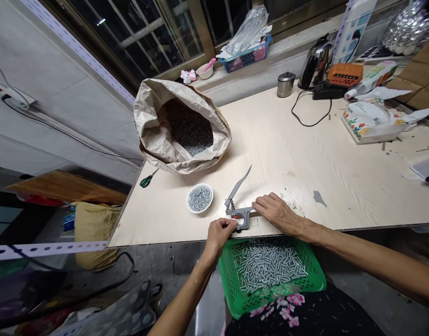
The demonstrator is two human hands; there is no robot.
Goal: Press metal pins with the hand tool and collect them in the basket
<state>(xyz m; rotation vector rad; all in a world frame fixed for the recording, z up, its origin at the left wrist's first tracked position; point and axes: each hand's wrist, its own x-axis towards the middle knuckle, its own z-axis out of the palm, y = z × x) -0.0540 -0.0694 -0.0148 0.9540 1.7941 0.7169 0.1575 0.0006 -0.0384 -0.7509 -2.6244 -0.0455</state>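
Observation:
A grey hand press tool (239,209) with a long raised lever lies near the front edge of the pale wooden table (305,154). My left hand (219,233) is pinched closed at the tool's jaw, holding something too small to name. My right hand (275,212) rests on the tool's lower handle, fingers curled over it. Just below the table edge, on my lap, sits a green basket (270,289) full of small metal pieces. A small white dish (199,198) with more metal pieces stands left of the tool.
A big paper sack (155,126) of metal parts stands at the table's back left, green-handled scissors (148,178) beside it. A kettle (317,58), a steel cup (285,84), a black cord (310,114) and boxes (370,121) crowd the back right. A blue basket (247,58) is on the sill.

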